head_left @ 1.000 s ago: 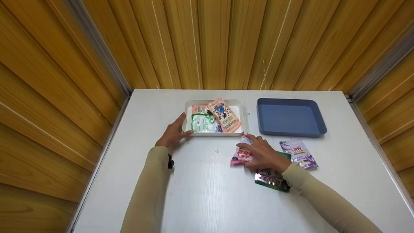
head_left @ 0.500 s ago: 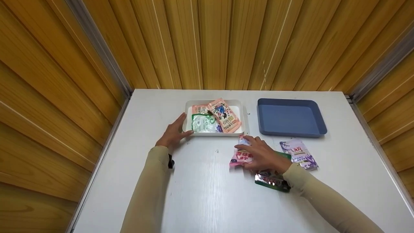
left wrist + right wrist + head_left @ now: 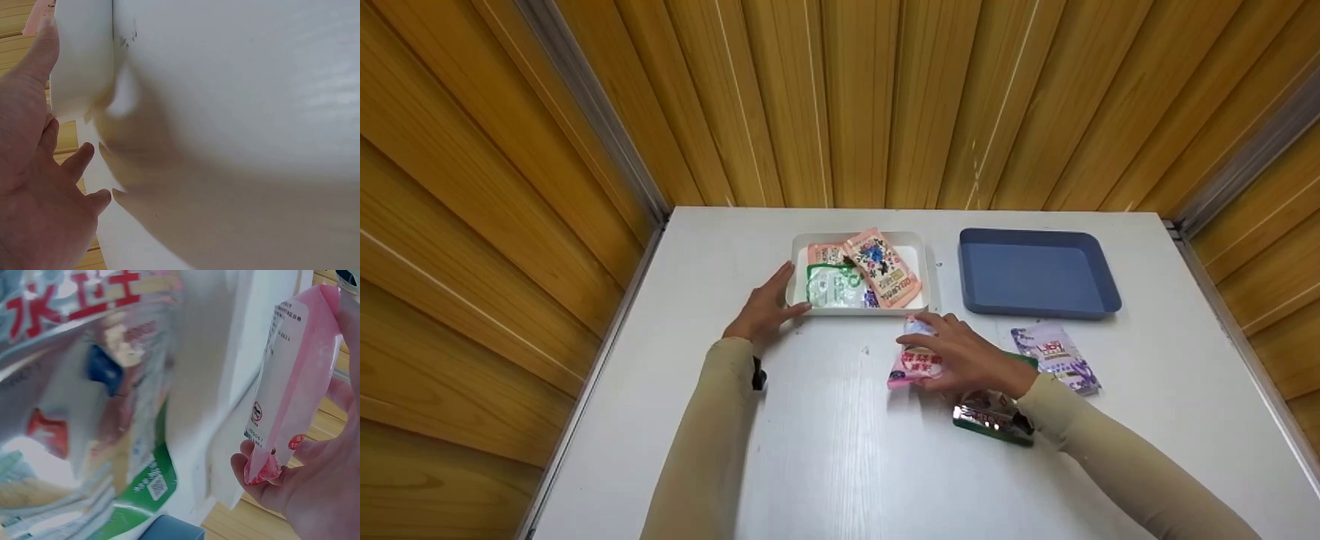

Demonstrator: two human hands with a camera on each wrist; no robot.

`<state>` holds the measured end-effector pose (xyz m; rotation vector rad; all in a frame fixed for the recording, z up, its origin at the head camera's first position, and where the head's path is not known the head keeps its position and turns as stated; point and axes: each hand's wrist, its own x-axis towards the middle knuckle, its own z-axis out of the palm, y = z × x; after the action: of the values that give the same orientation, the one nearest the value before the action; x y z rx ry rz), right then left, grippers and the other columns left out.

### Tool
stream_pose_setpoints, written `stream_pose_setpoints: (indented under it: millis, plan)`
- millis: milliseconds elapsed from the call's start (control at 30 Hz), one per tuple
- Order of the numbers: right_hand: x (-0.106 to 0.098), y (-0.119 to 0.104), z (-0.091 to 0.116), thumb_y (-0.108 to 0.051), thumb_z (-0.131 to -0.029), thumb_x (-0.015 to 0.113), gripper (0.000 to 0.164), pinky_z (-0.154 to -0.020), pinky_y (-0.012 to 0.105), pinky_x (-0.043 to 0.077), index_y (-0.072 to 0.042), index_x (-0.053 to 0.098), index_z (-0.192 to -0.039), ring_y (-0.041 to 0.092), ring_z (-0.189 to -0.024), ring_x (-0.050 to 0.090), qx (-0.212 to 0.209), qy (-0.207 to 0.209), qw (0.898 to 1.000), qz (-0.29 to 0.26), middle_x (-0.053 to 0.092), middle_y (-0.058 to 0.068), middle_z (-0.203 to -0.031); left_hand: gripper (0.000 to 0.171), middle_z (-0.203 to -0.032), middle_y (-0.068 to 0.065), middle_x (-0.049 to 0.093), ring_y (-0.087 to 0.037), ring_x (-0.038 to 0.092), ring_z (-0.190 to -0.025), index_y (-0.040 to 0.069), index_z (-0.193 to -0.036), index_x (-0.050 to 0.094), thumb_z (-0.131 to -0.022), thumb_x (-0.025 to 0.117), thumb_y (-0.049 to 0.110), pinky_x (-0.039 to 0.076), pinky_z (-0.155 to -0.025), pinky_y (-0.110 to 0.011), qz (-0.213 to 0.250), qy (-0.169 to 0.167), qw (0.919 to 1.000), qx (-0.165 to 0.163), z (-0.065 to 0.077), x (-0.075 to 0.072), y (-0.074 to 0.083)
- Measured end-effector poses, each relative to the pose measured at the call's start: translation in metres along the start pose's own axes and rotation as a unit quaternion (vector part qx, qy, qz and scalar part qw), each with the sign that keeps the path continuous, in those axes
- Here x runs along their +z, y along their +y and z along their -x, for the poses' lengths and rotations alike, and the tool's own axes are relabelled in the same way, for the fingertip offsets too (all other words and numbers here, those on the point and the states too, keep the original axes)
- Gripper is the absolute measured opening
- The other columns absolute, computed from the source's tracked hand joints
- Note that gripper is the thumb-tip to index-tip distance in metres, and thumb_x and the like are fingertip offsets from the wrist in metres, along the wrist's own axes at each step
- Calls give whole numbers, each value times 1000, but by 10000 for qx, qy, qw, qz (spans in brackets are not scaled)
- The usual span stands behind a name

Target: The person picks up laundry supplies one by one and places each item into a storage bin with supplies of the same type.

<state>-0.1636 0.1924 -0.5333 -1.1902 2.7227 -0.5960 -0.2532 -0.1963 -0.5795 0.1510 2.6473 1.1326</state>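
In the head view my right hand (image 3: 971, 360) grips a pink-and-white packet (image 3: 916, 364) by its edges, in front of the white tray. The right wrist view shows this pink packet (image 3: 292, 377) upright, fingers curled about its ends. Under that wrist lies a shiny green-and-silver pouch (image 3: 990, 416), partly hidden by the hand. My left hand (image 3: 761, 307) rests against the near left corner of the white tray (image 3: 870, 311), thumb along the front wall and fingers spread. Inside the tray lie a floral peach packet (image 3: 883, 268), a green-and-white packet (image 3: 836, 286) and others partly covered.
To the right of the white tray stands a blue tray (image 3: 1039, 274). A purple-and-white packet (image 3: 1057, 356) lies in front of it. Wood-patterned panels (image 3: 855, 105) enclose the white table (image 3: 840, 450) at the back and sides.
My right hand has drawn the pink packet slightly left and tilted it up a little. The left hand stays at the tray's corner.
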Motion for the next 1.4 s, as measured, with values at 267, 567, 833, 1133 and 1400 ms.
stream_pose_setpoints:
  millis: [267,567,833,1133,1400]
  plan:
    - [-8,-6,-11,-40,-75,88,76,-103,62,44,-27,59,-145,41,-128,49,-168,-33,9997,180,43,21,-154,99,-172,13,8,-24,6,-159,31,-166,15,-90,77,47,5,-128,-52,96,22,9998,-147,2,0,1]
    - [-13,-14,-29,-39,-74,87,76,-102,59,45,-28,60,-144,41,-127,49,-292,1,9993,215,42,22,-155,97,-172,12,7,-27,5,-159,33,-166,14,-92,74,52,2,-126,-57,-148,39,9997,-168,1,1,0]
    - [-18,-18,-48,-41,-72,84,75,-104,58,44,-28,61,-143,41,-129,48,-466,205,9979,397,42,22,-155,98,-172,10,8,-24,8,-159,32,-166,13,-92,73,53,3,-127,-55,-227,46,9997,-67,-1,0,-3]
    - [-24,-19,-70,-49,-78,80,72,-108,61,42,-32,59,-145,42,-136,43,-549,332,9963,579,39,21,-158,97,-172,9,9,-24,8,-159,30,-167,13,-93,73,51,2,-127,-54,-215,61,9997,-118,0,0,-1]
    - [-28,-13,-87,-49,-77,82,75,-110,63,39,-30,58,-146,46,-140,39,-565,381,9958,615,35,21,-161,97,-172,10,9,-25,8,-159,31,-166,13,-92,73,52,1,-127,-54,-255,74,9995,-173,0,0,2]
